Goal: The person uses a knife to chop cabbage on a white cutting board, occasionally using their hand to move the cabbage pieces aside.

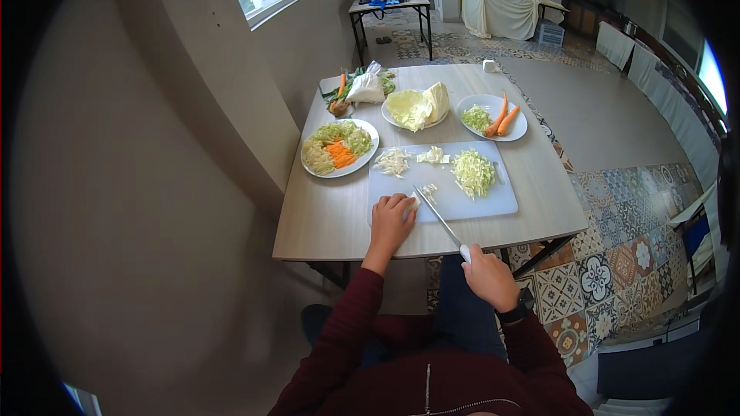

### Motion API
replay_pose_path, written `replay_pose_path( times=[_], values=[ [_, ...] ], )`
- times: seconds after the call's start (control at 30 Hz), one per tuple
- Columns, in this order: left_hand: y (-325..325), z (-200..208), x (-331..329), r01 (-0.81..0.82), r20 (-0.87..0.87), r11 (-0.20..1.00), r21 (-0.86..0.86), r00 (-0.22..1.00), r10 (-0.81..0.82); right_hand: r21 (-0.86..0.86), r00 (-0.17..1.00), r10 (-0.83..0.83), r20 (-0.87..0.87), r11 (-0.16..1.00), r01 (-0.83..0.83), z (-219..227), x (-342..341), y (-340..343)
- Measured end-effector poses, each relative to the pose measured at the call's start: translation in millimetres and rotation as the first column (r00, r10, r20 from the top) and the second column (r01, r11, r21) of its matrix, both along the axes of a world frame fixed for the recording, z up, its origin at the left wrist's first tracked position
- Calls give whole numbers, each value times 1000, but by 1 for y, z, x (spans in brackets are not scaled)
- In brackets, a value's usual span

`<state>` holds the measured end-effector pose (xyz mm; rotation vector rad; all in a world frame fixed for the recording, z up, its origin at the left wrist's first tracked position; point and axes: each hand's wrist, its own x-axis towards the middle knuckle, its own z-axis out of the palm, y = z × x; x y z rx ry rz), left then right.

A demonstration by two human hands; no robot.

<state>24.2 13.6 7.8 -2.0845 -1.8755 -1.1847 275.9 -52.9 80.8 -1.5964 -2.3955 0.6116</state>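
My right hand (492, 280) is wrapped round the white handle of a kitchen knife (440, 218). Its blade slants up and left over a white cutting board (486, 206), the tip beside a small pale vegetable piece (415, 201). With bent fingers, my left hand (391, 219) presses that piece onto the board near its front edge; the fingers partly hide it. Small cut bits (430, 193) lie just right of the blade. Farther back on the board are white strips (393, 162), a few pale chunks (433, 156) and a heap of shredded cabbage (472, 172).
On the left, a plate (371, 132) bears shredded vegetables, including carrot. Behind the board stand a plate of cabbage leaves (410, 109) and an oval plate (519, 126) with two carrots and green shreds. A white bag (366, 88) sits among vegetables at the table's far left, near the wall.
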Motion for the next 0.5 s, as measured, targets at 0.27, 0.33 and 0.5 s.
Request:
replay_pose_path(
  times=[0.27,0.33,0.5],
  values=[
    [0,1,1,-1,-4,1000,3,1000,2,39,999,32,-25,999,-31,6,1,-2],
    [0,1,1,3,-4,1000,9,1000,-3,44,999,42,-8,998,-42,6,1,0],
    [1,1,1,3,8,1000,-14,1000,-3,57,998,58,3,997,-58,-1,5,7]
  ],
)
